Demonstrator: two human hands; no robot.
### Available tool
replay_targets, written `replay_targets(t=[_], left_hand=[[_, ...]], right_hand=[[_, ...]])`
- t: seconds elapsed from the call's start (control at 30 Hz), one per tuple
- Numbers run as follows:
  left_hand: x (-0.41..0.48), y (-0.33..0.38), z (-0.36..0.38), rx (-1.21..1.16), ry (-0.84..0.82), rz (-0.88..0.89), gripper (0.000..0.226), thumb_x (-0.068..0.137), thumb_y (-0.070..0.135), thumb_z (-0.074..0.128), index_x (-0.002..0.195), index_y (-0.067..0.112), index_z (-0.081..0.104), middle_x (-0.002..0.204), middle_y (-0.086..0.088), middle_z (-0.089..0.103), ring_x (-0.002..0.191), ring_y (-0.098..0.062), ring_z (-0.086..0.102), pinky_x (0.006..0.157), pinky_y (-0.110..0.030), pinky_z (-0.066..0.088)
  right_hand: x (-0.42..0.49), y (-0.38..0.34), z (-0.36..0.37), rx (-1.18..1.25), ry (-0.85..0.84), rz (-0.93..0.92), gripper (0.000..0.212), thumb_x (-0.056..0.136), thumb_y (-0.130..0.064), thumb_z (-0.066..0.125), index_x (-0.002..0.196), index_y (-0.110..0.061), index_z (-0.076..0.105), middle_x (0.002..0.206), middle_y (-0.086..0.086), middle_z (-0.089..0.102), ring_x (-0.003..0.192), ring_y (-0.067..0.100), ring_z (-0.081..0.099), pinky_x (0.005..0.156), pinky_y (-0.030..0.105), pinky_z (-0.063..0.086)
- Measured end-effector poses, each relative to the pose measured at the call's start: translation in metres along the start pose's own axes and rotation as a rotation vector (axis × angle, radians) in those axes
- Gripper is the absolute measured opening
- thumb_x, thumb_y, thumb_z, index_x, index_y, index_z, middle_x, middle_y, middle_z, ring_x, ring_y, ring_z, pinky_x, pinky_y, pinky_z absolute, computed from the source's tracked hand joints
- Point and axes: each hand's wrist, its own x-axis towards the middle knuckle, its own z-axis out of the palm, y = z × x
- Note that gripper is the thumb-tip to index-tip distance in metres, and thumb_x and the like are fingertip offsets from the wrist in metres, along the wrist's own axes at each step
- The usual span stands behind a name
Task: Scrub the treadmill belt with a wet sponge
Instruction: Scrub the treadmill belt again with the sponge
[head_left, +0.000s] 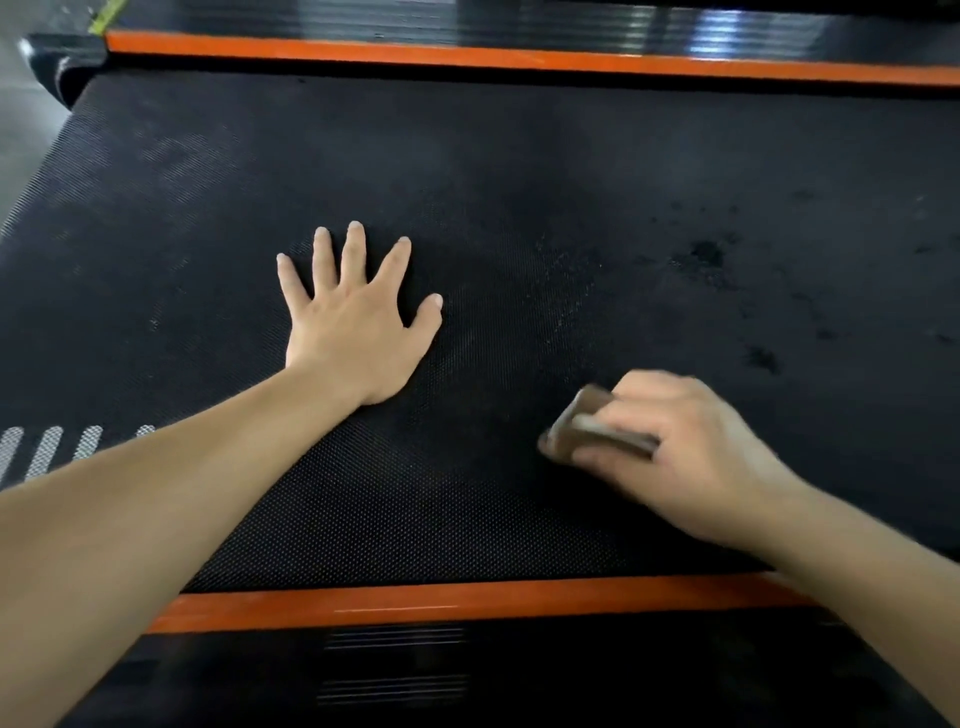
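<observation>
The black textured treadmill belt fills most of the view. My left hand lies flat on it, palm down, fingers spread, holding nothing. My right hand is lower right, blurred, with its fingers closed around a brownish sponge that is pressed onto the belt. Only the sponge's left end shows past my fingers. Dark wet blotches mark the belt to the upper right of the sponge.
An orange side strip runs along the belt's near edge, with the black side rail below it. Another orange strip borders the far edge. Grey floor shows at the upper left. White stripes mark the belt at left.
</observation>
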Motion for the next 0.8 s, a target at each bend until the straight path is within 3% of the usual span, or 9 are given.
replay_targets(t=[0.1,0.13,0.27,0.37,0.47,0.57,0.7,0.8], left_hand=[[0.000,0.000,0.000,-0.009,-0.006,-0.006,0.075,0.097,0.070,0.020,0.162,0.035,0.012,0.171,-0.011,0.001,0.157,-0.036,-0.009,0.122,-0.065,-0.005],[-0.001,0.001,0.000,-0.008,-0.005,-0.007,0.075,0.097,0.070,0.020,0.162,0.035,0.012,0.171,-0.010,0.001,0.157,-0.036,-0.008,0.122,-0.065,-0.005],[-0.001,0.000,-0.001,-0.006,0.003,-0.001,0.074,0.097,0.070,0.020,0.162,0.034,0.013,0.171,-0.011,0.002,0.157,-0.037,-0.007,0.122,-0.065,-0.005],[-0.001,-0.001,-0.001,-0.002,-0.001,-0.009,0.075,0.097,0.071,0.020,0.162,0.035,0.013,0.171,-0.010,0.002,0.157,-0.036,-0.007,0.122,-0.064,-0.005],[-0.002,0.001,0.000,0.000,0.000,-0.008,0.074,0.097,0.070,0.020,0.162,0.034,0.013,0.171,-0.010,0.002,0.157,-0.036,-0.007,0.123,-0.064,-0.006],[-0.003,0.001,-0.002,-0.007,-0.003,-0.009,0.073,0.098,0.070,0.022,0.162,0.034,0.014,0.171,-0.010,0.003,0.157,-0.036,-0.007,0.123,-0.064,-0.005],[-0.003,0.000,-0.005,-0.026,-0.008,-0.009,0.073,0.098,0.069,0.022,0.162,0.034,0.016,0.171,-0.009,0.003,0.157,-0.034,-0.007,0.123,-0.063,-0.006],[-0.005,0.002,-0.005,-0.049,-0.006,-0.015,0.070,0.100,0.067,0.026,0.161,0.033,0.020,0.171,-0.011,0.005,0.157,-0.034,-0.005,0.123,-0.062,-0.007]], right_hand=[[0.009,0.012,-0.007,-0.052,0.168,0.238,0.037,0.090,-0.055,0.060,0.074,-0.021,0.067,0.072,-0.008,0.047,0.070,0.016,0.053,0.060,0.036,0.044],[0.006,0.005,-0.003,-0.047,0.186,0.198,0.033,0.090,-0.051,0.062,0.074,-0.023,0.066,0.072,-0.010,0.046,0.068,0.014,0.052,0.061,0.036,0.045],[-0.030,-0.037,0.012,0.065,-0.088,-0.133,0.022,0.091,-0.053,0.061,0.087,-0.035,0.073,0.080,-0.015,0.051,0.075,0.008,0.052,0.068,0.031,0.042],[-0.026,-0.021,-0.004,-0.050,-0.151,-0.083,0.028,0.089,-0.059,0.055,0.090,-0.039,0.073,0.082,-0.016,0.053,0.080,0.007,0.053,0.071,0.033,0.039],[-0.025,-0.021,-0.005,-0.015,-0.104,-0.034,0.031,0.089,-0.061,0.053,0.090,-0.039,0.075,0.080,-0.014,0.054,0.080,0.008,0.053,0.072,0.037,0.043],[-0.031,-0.041,0.010,0.081,-0.152,-0.091,0.023,0.090,-0.056,0.060,0.091,-0.038,0.074,0.084,-0.016,0.052,0.083,0.005,0.051,0.075,0.033,0.044],[-0.038,-0.024,-0.009,0.047,-0.269,-0.075,0.027,0.090,-0.060,0.054,0.090,-0.039,0.071,0.088,-0.019,0.049,0.086,0.000,0.048,0.078,0.032,0.042],[-0.046,0.003,-0.029,0.044,-0.236,-0.042,0.026,0.087,-0.059,0.058,0.089,-0.039,0.074,0.088,-0.018,0.053,0.086,0.003,0.051,0.079,0.030,0.043]])
